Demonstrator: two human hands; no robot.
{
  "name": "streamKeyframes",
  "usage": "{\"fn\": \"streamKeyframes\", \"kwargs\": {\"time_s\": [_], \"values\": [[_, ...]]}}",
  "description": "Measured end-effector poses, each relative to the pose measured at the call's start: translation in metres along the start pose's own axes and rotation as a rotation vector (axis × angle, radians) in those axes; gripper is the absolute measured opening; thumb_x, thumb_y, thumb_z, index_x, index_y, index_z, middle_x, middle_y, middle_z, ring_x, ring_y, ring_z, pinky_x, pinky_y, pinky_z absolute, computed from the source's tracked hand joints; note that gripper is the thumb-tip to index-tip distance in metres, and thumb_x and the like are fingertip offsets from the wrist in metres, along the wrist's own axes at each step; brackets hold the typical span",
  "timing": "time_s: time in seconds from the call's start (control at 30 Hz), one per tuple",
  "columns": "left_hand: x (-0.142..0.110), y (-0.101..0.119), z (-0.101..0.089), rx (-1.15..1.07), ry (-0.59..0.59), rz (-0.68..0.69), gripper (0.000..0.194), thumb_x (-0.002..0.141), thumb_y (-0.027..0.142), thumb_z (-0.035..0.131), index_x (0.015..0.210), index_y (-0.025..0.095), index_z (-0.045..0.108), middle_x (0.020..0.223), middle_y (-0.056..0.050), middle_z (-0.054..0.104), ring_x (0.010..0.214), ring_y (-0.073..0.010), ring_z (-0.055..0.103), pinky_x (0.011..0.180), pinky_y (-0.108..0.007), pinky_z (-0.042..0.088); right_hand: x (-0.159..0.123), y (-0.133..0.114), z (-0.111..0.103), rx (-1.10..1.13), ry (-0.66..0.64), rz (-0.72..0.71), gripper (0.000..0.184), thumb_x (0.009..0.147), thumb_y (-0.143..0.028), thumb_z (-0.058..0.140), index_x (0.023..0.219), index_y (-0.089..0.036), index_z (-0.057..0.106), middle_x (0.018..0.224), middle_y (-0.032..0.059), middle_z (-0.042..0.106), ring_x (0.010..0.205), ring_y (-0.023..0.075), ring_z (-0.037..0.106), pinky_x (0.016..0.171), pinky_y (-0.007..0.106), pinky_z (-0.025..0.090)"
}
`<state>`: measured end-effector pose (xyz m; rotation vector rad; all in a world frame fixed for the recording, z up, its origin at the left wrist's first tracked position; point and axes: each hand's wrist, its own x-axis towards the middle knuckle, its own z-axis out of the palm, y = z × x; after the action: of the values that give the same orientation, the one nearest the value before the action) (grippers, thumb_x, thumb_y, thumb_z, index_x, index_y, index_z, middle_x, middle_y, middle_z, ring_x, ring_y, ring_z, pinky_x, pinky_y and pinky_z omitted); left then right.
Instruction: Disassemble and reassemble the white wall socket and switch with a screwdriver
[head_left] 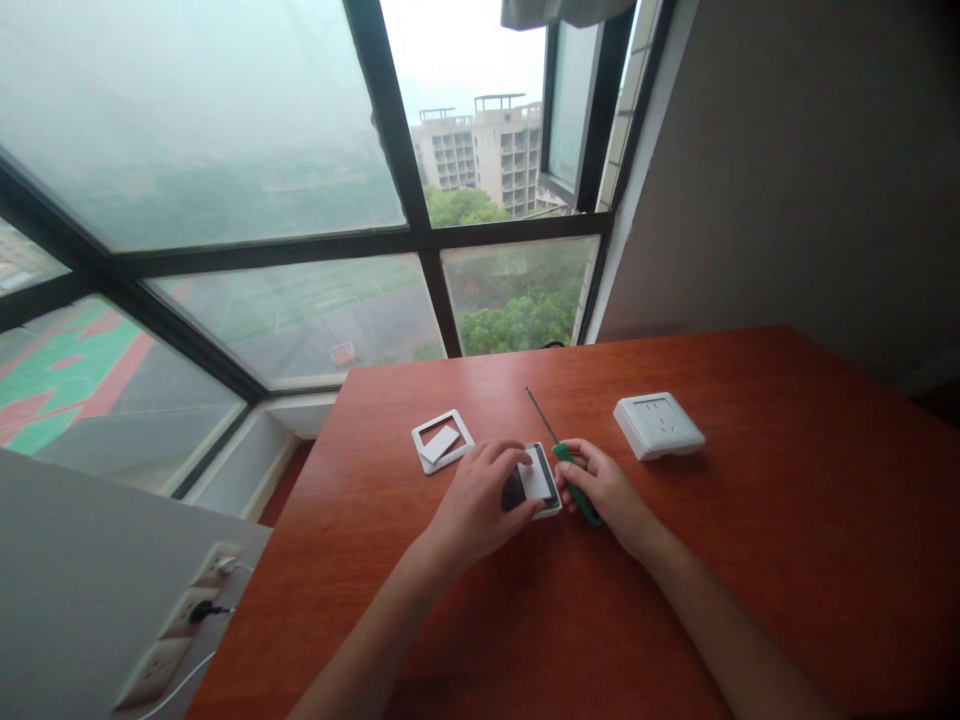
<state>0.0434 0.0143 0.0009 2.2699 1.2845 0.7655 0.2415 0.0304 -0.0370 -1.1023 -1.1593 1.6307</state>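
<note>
My left hand is closed over a small white wall switch with a dark inner border, lying on the table. Its thumb rests at the near edge and the fingers reach across the top, hiding the switch's left part. In my right hand is a screwdriver, gripped by its green handle. Its thin metal shaft points away and up to the left, with the tip apart from the switch. Left of the switch lies a white cover frame, and a loose white rectangular plate sits across its opening.
A white socket box stands on the reddish-brown wooden table to the right. Large dark-framed windows rise behind the table. Wall outlets with plugs and cords are low at the left, beside the table's edge.
</note>
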Motion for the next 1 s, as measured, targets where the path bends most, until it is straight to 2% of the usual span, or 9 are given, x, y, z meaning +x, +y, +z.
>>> {"fn": "streamKeyframes", "kwargs": {"time_s": [0.13, 0.27, 0.37, 0.53, 0.8, 1.0], "values": [[-0.001, -0.002, 0.001, -0.029, 0.057, -0.034, 0.039, 0.079, 0.022, 0.067, 0.116, 0.024, 0.056, 0.123, -0.01, 0.057, 0.113, -0.0275, 0.055, 0.098, -0.043, 0.043, 0.0, 0.0, 0.0, -0.007, 0.01, 0.002, 0.031, 0.078, -0.041, 0.064, 0.099, -0.021, 0.053, 0.069, -0.004, 0.058, 0.052, 0.0106, 0.054, 0.045, 0.023, 0.042], [-0.001, -0.01, 0.003, -0.121, 0.131, -0.088, 0.031, 0.083, 0.019, 0.061, 0.114, 0.021, 0.056, 0.119, -0.01, 0.06, 0.112, -0.0251, 0.056, 0.098, -0.04, 0.045, 0.0, 0.0, 0.001, -0.029, -0.014, -0.002, 0.031, 0.08, -0.042, 0.062, 0.101, -0.02, 0.054, 0.062, -0.0063, 0.054, 0.047, 0.0095, 0.049, 0.041, 0.021, 0.039], [0.001, -0.019, 0.009, -0.209, 0.17, -0.174, 0.028, 0.085, 0.021, 0.06, 0.113, 0.02, 0.058, 0.115, -0.009, 0.063, 0.108, -0.0245, 0.059, 0.095, -0.041, 0.048, 0.002, -0.001, 0.004, -0.105, -0.044, -0.018, 0.035, 0.082, -0.044, 0.06, 0.106, -0.019, 0.055, 0.052, -0.0083, 0.049, 0.042, 0.0097, 0.045, 0.038, 0.021, 0.037], [0.007, -0.026, 0.02, -0.316, 0.18, -0.335, 0.023, 0.084, 0.025, 0.061, 0.105, 0.018, 0.063, 0.108, -0.009, 0.068, 0.1, -0.0238, 0.064, 0.09, -0.04, 0.051, 0.007, -0.005, 0.01, -0.209, 0.005, 0.009, 0.041, 0.081, -0.047, 0.06, 0.11, -0.018, 0.056, 0.045, -0.0093, 0.048, 0.037, 0.0109, 0.046, 0.035, 0.02, 0.036], [0.01, -0.022, 0.026, -0.329, 0.191, -0.346, 0.02, 0.082, 0.023, 0.06, 0.101, 0.018, 0.064, 0.1, -0.006, 0.07, 0.092, -0.0217, 0.065, 0.084, -0.035, 0.052, 0.017, -0.01, 0.012, -0.344, -0.031, 0.115, 0.038, 0.082, -0.051, 0.059, 0.103, -0.019, 0.06, 0.044, -0.008, 0.048, 0.035, 0.0118, 0.048, 0.032, 0.021, 0.038], [0.01, -0.023, 0.028, -0.316, 0.198, -0.334, 0.019, 0.083, 0.024, 0.059, 0.1, 0.017, 0.064, 0.098, -0.006, 0.069, 0.091, -0.0213, 0.064, 0.082, -0.034, 0.051, 0.028, -0.011, 0.012, -0.398, -0.03, 0.077, 0.034, 0.079, -0.047, 0.064, 0.1, -0.02, 0.064, 0.052, -0.0048, 0.053, 0.038, 0.0118, 0.05, 0.033, 0.022, 0.04]]}}
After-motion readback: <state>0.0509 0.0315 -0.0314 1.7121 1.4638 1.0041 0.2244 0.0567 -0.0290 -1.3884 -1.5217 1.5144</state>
